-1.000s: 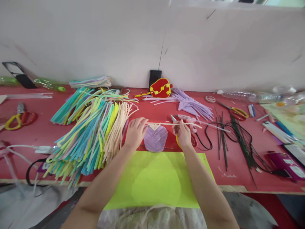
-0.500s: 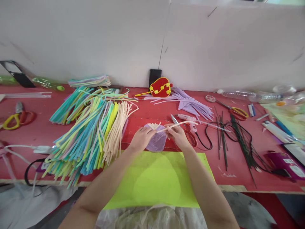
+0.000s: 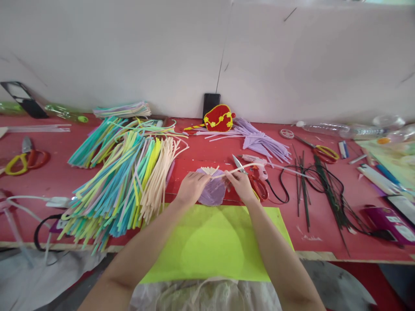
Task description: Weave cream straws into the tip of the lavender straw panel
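Observation:
A purple woven leaf-shaped piece (image 3: 212,193) lies on the red table, with a small cream fan of strip ends at its top. My left hand (image 3: 192,188) rests on its left side, fingers curled and pinching at the cream fan. My right hand (image 3: 240,185) pinches a long cream strip (image 3: 244,167) that runs from the fan up to the right. Both hands sit just beyond a lime-green sheet (image 3: 212,242) at the near table edge.
A big pile of coloured strips (image 3: 126,177) lies to the left. Red-handled scissors (image 3: 256,179) and a glue gun (image 3: 257,163) sit right of my hands, with black wires (image 3: 311,181) beyond. Purple strips (image 3: 259,142), a red ornament (image 3: 218,119) and a phone (image 3: 210,104) lie behind.
The cream strip, first held level across the piece by both hands spread apart, now bends up to the right. Both hands have drawn together onto the purple piece.

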